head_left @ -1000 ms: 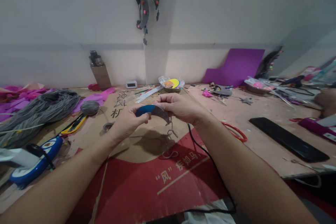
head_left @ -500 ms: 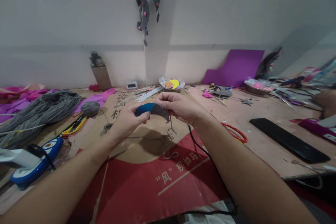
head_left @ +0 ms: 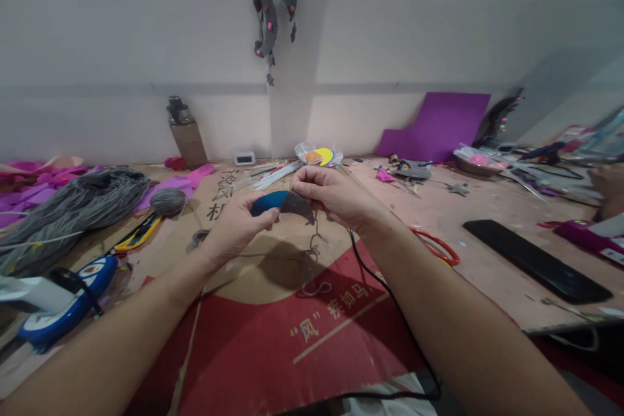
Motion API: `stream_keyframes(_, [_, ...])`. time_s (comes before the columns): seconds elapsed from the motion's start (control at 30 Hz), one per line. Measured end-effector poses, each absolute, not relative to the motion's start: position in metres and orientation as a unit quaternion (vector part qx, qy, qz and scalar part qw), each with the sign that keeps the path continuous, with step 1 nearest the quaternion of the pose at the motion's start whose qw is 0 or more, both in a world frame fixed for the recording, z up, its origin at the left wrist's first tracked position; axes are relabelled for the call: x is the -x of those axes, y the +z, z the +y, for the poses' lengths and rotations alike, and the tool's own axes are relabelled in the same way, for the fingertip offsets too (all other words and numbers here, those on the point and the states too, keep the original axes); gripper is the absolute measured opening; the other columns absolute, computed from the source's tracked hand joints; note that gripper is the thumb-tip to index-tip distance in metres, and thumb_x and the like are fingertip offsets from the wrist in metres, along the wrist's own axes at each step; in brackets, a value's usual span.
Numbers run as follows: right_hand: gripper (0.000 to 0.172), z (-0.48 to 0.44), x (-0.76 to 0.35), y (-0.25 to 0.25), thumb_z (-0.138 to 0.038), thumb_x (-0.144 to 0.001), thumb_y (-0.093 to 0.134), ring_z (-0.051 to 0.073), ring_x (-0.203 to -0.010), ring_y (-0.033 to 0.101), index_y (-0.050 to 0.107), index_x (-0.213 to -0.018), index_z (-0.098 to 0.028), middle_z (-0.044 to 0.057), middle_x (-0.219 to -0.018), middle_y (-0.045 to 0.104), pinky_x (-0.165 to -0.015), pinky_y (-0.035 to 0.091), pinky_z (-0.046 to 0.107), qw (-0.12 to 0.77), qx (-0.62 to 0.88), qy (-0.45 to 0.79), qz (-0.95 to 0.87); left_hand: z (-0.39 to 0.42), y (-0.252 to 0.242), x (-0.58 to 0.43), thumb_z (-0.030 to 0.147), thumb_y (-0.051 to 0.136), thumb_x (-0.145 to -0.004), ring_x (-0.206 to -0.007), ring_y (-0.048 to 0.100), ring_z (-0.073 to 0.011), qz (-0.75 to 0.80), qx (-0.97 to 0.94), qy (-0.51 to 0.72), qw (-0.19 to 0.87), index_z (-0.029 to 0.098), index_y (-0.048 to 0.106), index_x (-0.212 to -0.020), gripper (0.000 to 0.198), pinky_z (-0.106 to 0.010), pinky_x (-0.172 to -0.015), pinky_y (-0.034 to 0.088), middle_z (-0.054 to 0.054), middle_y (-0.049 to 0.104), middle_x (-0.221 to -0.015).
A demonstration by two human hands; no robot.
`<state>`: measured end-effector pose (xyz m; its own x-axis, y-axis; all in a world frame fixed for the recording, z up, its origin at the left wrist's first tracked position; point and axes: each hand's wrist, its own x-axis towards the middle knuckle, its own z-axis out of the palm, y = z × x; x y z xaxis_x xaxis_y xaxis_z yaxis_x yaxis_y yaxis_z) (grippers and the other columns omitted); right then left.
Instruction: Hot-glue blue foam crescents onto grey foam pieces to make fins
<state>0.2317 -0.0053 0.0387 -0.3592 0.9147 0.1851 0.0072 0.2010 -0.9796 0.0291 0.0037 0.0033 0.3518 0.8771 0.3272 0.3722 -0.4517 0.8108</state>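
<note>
A small crescent, blue on its left part and covered with grey yarn on its right, is held above the cardboard. My left hand pinches its blue end between thumb and fingers. At the upper edge, where blue meets grey, the thumb and index finger of my right hand are pinched together on the grey yarn, whose strand hangs below that hand in loose curls. The exact hold at those fingertips is partly hidden. The strand trails left across the cardboard toward a grey yarn ball.
Left lie a grey yarn skein, a yellow cutter and a blue-white tool. Right are red-handled scissors, a black bar and another person's hand. A finished crescent ornament hangs on the wall.
My right hand's fingertips have shifted slightly up and left along the crescent's edge, and the hanging yarn has swayed a little. My left hand keeps its hold.
</note>
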Motion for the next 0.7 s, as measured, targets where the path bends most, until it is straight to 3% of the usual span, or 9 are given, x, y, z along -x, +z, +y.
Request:
stream_keyframes(0.5, [0.018, -0.005, -0.232, 0.038, -0.029, -0.083, 0.063, 0.007, -0.053, 0.033, 0.051, -0.073, -0.019, -0.005, -0.063, 0.041, -0.048, 0.025, 0.022, 0.436, 0.366, 0.511, -0.645, -0.001, 0.008, -0.029, 0.037, 0.061, -0.078, -0.061, 0.051, -0.0134, 0.417, -0.768, 0.381, 0.302, 0.018, 0.062, -0.071, 0.02, -0.027, -0.06, 0.041, 0.001, 0.058, -0.063])
stream_keyframes(0.7, [0.018, 0.002, -0.232, 0.028, -0.032, -0.081, 0.064, 0.008, -0.055, 0.042, 0.053, -0.075, -0.02, -0.003, -0.065, 0.049, -0.049, 0.031, 0.021, 0.405, 0.35, 0.557, -0.635, -0.001, 0.008, -0.029, 0.035, 0.062, -0.077, -0.063, 0.052, -0.0138, 0.411, -0.769, 0.384, 0.304, 0.019, 0.065, -0.075, 0.017, -0.027, -0.061, 0.041, 0.001, 0.059, -0.064])
